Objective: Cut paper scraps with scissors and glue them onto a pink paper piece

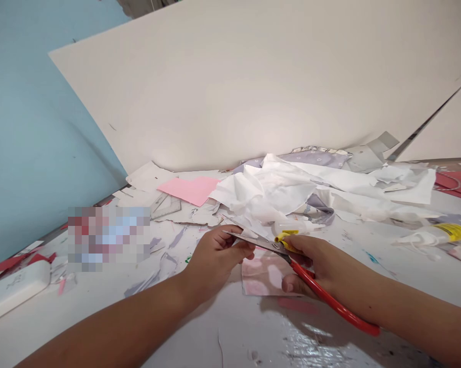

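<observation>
My right hand [315, 260] is closed on a pair of scissors [318, 289] with a red handle, its metal blades parted and pointing left. A yellow part [287, 239] shows beside the pivot, partly under my right fingers. My left hand [221, 255] is closed, thumb against fingers, just at the blade tips. It pinches a small piece of white paper [249, 231], mostly hidden by the fingers and blades. Below the hands, a pinkish sheet [259, 273] lies flat on the white table [200, 332].
Crumpled white paper [269, 184], a pink paper piece [192, 189] and cardboard scraps lie behind my hands. A glue bottle [437, 234] lies right; a white case [18, 291] sits left. A large white board [253, 87] leans behind. Something blurred [108, 235] stands at left.
</observation>
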`<state>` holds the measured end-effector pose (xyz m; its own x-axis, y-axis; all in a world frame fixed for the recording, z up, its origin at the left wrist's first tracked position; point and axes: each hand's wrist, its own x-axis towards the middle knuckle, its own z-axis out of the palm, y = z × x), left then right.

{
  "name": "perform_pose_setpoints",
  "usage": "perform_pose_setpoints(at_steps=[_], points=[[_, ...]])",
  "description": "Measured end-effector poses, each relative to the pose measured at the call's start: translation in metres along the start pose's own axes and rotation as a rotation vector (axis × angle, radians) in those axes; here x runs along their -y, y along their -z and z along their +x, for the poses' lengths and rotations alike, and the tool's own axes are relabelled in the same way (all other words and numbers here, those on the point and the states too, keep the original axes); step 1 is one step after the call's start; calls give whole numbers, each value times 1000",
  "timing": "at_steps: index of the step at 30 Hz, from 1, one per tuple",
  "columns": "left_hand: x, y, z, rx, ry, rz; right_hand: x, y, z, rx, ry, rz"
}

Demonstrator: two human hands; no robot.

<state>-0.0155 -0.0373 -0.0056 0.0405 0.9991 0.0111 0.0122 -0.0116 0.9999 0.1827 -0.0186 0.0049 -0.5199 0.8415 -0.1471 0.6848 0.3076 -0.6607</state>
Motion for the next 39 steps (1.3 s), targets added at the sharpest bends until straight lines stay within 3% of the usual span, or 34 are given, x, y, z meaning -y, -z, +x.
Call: perform_pose_setpoints(at_steps=[8,25,39], points=[[-4,0,0,30,-42,15,4,2,0,1,-24,-19],[-4,0,1,-73,5,21,1,-4,1,-19,-44,26],[-2,2,2,-46,0,-56,-1,-5,2,-9,-50,-45]])
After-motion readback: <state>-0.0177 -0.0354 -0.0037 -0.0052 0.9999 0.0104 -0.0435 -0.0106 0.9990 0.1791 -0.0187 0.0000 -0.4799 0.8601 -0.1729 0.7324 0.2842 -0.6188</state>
